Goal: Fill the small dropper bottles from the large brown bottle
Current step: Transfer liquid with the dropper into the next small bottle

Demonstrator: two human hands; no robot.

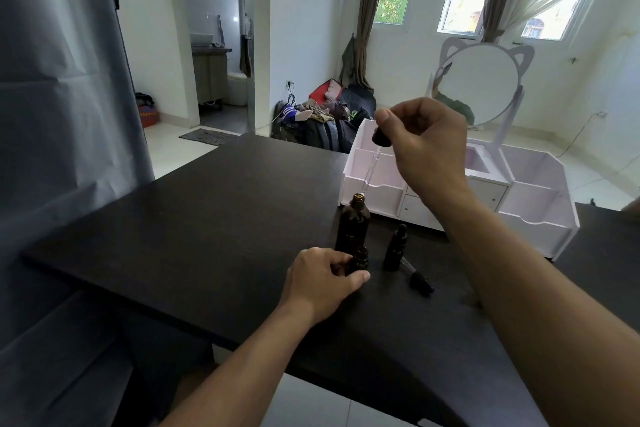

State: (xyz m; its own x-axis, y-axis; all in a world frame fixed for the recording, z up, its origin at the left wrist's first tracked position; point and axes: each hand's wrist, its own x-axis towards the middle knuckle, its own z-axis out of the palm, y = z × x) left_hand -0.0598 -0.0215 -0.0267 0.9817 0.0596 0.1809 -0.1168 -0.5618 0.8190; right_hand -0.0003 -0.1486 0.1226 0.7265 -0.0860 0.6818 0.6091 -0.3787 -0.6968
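The large brown bottle (353, 222) stands uncapped on the black table (207, 218). My right hand (426, 146) is raised above it and pinches the black bulb of a glass dropper (372, 163), whose tip hangs just over the bottle's mouth. In front of the large bottle, my left hand (322, 282) grips a small open dropper bottle (360, 258) on the table. A second small dropper bottle (396, 250), capped, stands to the right. A loose dropper cap (417, 277) lies beside it.
A white organiser (533, 198) with a cat-ear mirror (481, 83) stands at the table's back right, close behind the bottles. A grey curtain (62, 114) hangs at the left. Bags are piled on the floor beyond the table.
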